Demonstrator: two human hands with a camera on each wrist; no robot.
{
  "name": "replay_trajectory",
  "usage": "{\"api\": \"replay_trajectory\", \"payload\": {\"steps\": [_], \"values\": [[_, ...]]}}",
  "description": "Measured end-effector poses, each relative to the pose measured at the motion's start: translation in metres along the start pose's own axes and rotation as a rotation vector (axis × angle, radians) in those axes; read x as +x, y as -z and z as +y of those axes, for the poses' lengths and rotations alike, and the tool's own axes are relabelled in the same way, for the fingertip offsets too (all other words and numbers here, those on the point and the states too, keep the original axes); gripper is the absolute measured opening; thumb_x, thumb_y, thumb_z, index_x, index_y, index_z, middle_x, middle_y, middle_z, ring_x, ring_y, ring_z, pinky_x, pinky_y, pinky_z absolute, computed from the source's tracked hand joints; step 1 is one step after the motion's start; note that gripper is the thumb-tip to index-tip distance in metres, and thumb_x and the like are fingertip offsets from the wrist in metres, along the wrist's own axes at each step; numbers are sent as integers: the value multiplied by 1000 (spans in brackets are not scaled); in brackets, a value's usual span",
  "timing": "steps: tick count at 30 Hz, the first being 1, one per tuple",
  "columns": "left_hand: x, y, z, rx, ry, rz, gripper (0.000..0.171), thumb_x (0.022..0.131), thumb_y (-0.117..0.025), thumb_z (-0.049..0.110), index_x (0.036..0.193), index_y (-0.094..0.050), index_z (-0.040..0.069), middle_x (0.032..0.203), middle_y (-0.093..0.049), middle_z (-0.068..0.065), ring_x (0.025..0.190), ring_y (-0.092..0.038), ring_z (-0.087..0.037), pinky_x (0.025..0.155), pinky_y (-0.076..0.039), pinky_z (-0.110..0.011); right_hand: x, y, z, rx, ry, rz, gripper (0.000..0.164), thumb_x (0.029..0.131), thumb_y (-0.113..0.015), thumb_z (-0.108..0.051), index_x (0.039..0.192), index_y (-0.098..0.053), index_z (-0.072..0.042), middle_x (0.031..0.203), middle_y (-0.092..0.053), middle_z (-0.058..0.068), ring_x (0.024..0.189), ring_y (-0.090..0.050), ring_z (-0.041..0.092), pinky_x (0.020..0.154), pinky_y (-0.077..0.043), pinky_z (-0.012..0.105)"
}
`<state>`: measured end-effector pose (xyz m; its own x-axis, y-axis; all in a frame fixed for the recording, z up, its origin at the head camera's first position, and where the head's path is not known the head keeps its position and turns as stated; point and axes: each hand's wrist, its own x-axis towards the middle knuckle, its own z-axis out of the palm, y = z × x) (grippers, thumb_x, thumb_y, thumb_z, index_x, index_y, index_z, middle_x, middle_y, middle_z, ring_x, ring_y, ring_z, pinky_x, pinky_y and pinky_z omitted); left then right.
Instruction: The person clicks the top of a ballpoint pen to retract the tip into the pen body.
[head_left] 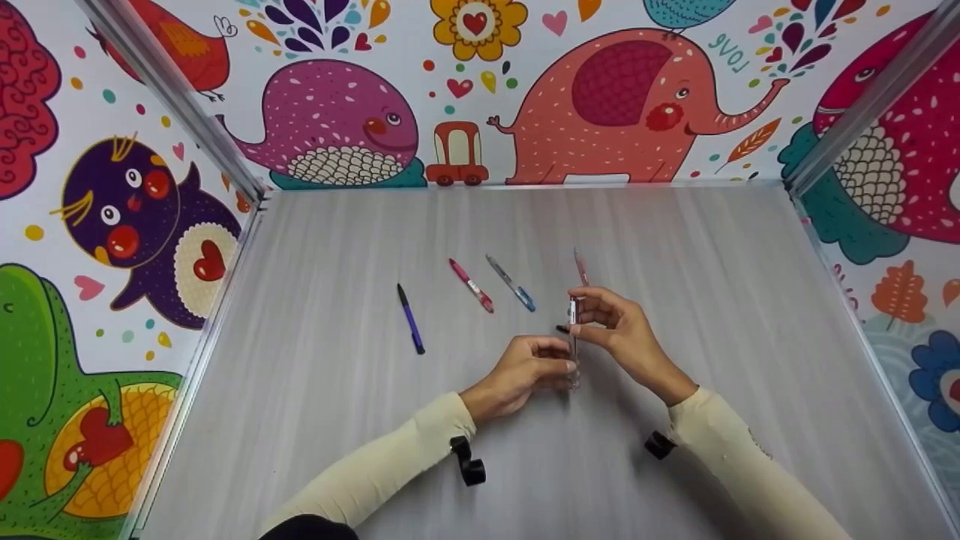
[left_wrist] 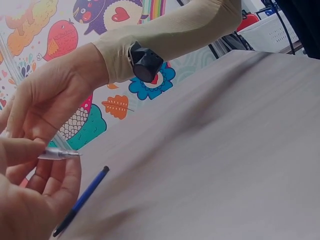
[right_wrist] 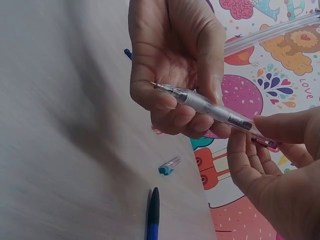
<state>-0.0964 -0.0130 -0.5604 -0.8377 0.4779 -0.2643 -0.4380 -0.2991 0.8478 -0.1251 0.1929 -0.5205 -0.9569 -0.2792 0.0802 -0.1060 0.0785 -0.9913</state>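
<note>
A transparent pen (right_wrist: 207,107) with its tip bared is held between both hands over the table. My right hand (head_left: 626,334) pinches its upper part, near the reddish clip (right_wrist: 266,143) that shows in the right wrist view. With thumb and fingers, my left hand (head_left: 521,375) grips the lower part of the barrel, close to the tip. In the head view the pen stands nearly in line with the camera's up-down direction. Just beyond the hands lies a blue pen with a black grip (right_wrist: 153,215), mostly hidden by them in the head view.
On the table (head_left: 300,435), a purple-blue pen (head_left: 410,319) lies to the left. Behind the hands lie a pink-red pen (head_left: 471,285), a clear pen with a blue end (head_left: 511,283) and a clear reddish pen (head_left: 580,264). Printed panels with metal edges border the table.
</note>
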Motion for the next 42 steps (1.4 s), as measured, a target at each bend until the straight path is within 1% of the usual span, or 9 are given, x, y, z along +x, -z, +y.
{"api": "replay_trajectory", "payload": {"steps": [6,12,18,21,27,31,34,38,42], "values": [[-1,0,-2,12,6,10,36,95,-75,-9,127,-65,-20,106,-77,-20,87,-77,-20,84,-67,-39,-1,-1,2,0,6,-9,51,94,-79,11,143,-69,-1,122,-70,32,107,-73,41,89,-62,29],[-2,1,-4,19,11,9,34,96,-75,-9,127,-66,-19,105,-76,-15,88,-77,-21,87,-66,-41,-2,-1,5,-1,11,-8,51,94,-79,11,142,-68,0,122,-69,33,105,-73,33,89,-62,29],[-2,2,-5,27,19,21,24,96,-76,-8,120,-73,-8,103,-74,-9,91,-76,-20,87,-66,-41,-4,0,7,-11,1,-2,52,95,-79,10,143,-68,-3,120,-71,26,105,-73,31,88,-63,30],[-2,1,-6,5,25,19,21,96,-75,-8,117,-74,-5,102,-74,-9,89,-76,-21,88,-66,-43,-5,1,8,-11,-4,-5,55,96,-79,8,147,-66,-5,121,-69,30,105,-73,31,87,-63,30],[-3,3,-6,-23,25,12,26,98,-74,-7,123,-71,-11,103,-75,-11,86,-78,-22,87,-66,-43,-5,0,8,-10,-6,2,60,97,-80,5,153,-62,-8,123,-66,34,107,-73,30,86,-63,30],[-3,6,-5,-4,15,26,34,99,-75,-5,130,-68,-15,105,-74,-10,88,-77,-20,87,-66,-40,-7,0,8,-15,-4,34,64,97,-81,4,155,-58,-8,123,-66,30,108,-73,28,89,-63,30],[-3,10,-3,27,-8,42,34,101,-75,-1,132,-70,-13,110,-74,-17,90,-76,-20,88,-66,-39,-9,1,9,-1,0,56,67,97,-81,3,158,-54,-7,123,-66,31,108,-73,26,90,-64,31],[-4,17,0,54,-39,62,28,103,-76,3,128,-74,-9,115,-75,-25,92,-74,-20,87,-65,-36,-10,3,10,29,7,68,65,98,-80,5,156,-54,-4,122,-66,32,107,-74,24,90,-64,33],[-5,23,4,62,-62,73,23,103,-76,5,124,-77,-5,113,-75,-25,93,-74,-20,87,-65,-37,-12,6,12,49,15,62,58,95,-77,13,149,-58,2,117,-67,31,103,-76,25,88,-66,38]]}}
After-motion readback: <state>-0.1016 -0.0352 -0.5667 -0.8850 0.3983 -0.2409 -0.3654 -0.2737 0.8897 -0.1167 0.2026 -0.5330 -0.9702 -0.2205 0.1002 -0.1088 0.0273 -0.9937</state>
